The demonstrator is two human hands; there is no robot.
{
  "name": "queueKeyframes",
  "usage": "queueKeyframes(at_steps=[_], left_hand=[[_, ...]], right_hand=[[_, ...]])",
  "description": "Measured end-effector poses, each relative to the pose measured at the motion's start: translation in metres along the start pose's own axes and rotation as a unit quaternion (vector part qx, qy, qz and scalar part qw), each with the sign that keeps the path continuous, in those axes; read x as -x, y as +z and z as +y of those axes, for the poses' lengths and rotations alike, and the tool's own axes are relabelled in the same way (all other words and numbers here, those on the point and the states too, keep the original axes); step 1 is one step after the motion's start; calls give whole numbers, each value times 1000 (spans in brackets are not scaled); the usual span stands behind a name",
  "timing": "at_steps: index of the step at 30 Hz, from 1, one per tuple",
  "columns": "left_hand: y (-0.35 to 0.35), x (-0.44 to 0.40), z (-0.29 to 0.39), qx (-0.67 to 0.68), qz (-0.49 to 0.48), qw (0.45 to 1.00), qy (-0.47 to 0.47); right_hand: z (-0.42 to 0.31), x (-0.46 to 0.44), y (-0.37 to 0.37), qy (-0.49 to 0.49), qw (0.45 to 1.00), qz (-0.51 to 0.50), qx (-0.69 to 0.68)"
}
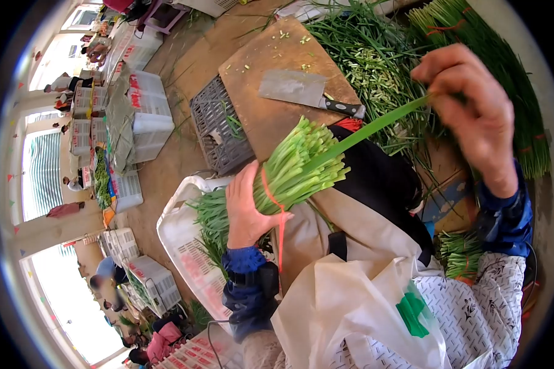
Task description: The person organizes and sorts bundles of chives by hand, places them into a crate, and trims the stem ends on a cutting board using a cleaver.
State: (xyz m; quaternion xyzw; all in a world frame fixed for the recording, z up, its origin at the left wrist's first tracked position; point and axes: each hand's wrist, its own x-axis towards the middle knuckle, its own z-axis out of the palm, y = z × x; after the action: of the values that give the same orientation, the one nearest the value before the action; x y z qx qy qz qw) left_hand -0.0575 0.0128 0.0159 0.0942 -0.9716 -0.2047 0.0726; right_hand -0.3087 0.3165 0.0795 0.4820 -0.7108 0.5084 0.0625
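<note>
A thick bundle of green stalks (301, 160) lies across my lap, its pale cut ends pointing up and right. My left hand (247, 206) is wrapped round it beside a red band (269, 190), whose loose end hangs down. Raised at the right, my right hand (471, 101) pinches the tip of one long green leaf (375, 126), which stretches from the bundle's cut ends. A cleaver (294, 88) with a black handle lies flat on a wooden board (246, 67) strewn with small cut pieces.
Loose leaves and trimmings (375, 67) lie right of the board, beside large tied bundles (505, 80). A grey crate (218, 132) sits under the board; a white basket (181, 227) is at my left. A small bundle (458, 252) lies at lower right. People and crates stand farther left.
</note>
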Motion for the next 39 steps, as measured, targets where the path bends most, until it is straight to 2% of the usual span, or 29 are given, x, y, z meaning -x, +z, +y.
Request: queueKeyframes(at_steps=[2, 4, 5, 6, 8, 10, 11, 12, 14, 15, 16, 18, 20, 22, 24, 28, 31, 34, 35, 37, 39], left_hand=[[-2, 0, 0, -2, -9, 1000, -7], [-5, -1, 0, 0, -30, 1000, -4], [-7, -2, 0, 2, -41, 999, 0], [-11, -2, 0, 4, -53, 999, 3], [-24, -3, 0, 78, -107, 990, -37], [-38, -9, -4, 182, -143, 970, -74], [-46, -11, -12, 222, -132, 964, -61], [-49, -17, -8, 227, -104, 967, -54], [-58, -28, 8, 238, -44, 969, -44], [-57, -35, 15, 197, -56, 979, -24], [-52, -39, 20, 151, -63, 986, -3], [-38, -48, 34, 59, -76, 994, 48], [-25, -50, 41, 76, -83, 993, 41], [-13, -50, 43, 115, -90, 989, 19], [-6, -49, 45, 120, -76, 990, 12], [0, -47, 46, 125, -43, 991, -4], [7, -44, 40, 148, -26, 989, -5], [11, -41, 32, 155, -9, 988, 2], [11, -41, 30, 169, -11, 986, -3], [11, -41, 30, 237, -23, 971, -30], [12, -43, 33, 296, -25, 953, -54]], right_hand=[[14, 6, -24, 23, 999, 18, -25], [23, 21, -41, 98, 992, 71, -19], [50, 35, -62, 115, 988, 98, 6], [80, 44, -71, 84, 969, 231, 8], [133, 81, -100, 161, 925, 343, -36], [162, 104, -90, 328, 884, 324, 77], [169, 115, -74, 400, 888, 162, 161], [171, 121, -51, 455, 858, -7, 238], [170, 152, 10, 225, 919, -71, 316], [139, 129, 35, 275, 954, -45, 108], [113, 110, 55, 287, 957, -24, -40], [66, 73, 83, 190, 975, -4, -118], [34, 47, 97, 136, 967, -25, -212], [21, 33, 118, 52, 970, -7, -236], [12, 25, 130, 16, 977, -22, -212], [9, 20, 137, 22, 978, -30, -204], [13, 23, 144, 37, 968, -5, -250], [21, 24, 141, 166, 902, 42, -395], [25, 24, 132, 224, 848, 44, -479], [30, 17, 91, 298, 824, 17, -482], [52, 22, 59, 228, 843, 23, -487]])
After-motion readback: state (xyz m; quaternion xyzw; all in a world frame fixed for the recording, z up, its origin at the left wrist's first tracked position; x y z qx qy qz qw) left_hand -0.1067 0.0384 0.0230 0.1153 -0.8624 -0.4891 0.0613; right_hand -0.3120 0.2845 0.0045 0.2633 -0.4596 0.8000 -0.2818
